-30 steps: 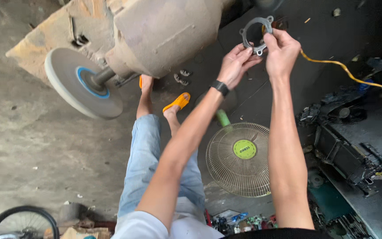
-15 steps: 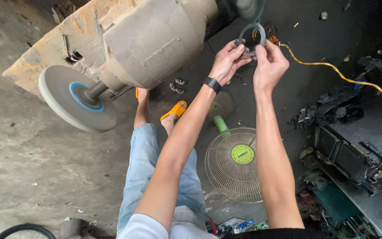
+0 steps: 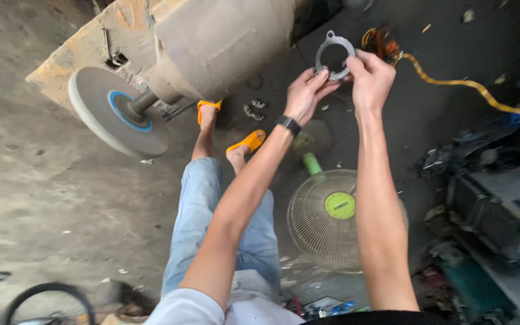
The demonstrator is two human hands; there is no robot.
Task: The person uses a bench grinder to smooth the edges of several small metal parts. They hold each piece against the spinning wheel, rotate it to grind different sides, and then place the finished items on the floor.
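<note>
concrete floor below; both hands, left hand (image 3: 304,93) and right hand (image 3: 371,77), pinch a metal ring (image 3: 334,56).

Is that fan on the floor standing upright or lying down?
Lying down. The fan rests flat on the floor, its round wire grille and green centre cap facing up at the camera, beside the person's legs.

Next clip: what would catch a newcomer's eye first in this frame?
Probably the grey metal ring held up near the top centre, pinched between the left hand and the right hand. To its left sits a big bench grinder with a pale grinding wheel sticking out on its shaft. Below the arms, a floor fan with a green hub lies on the concrete floor.
</note>
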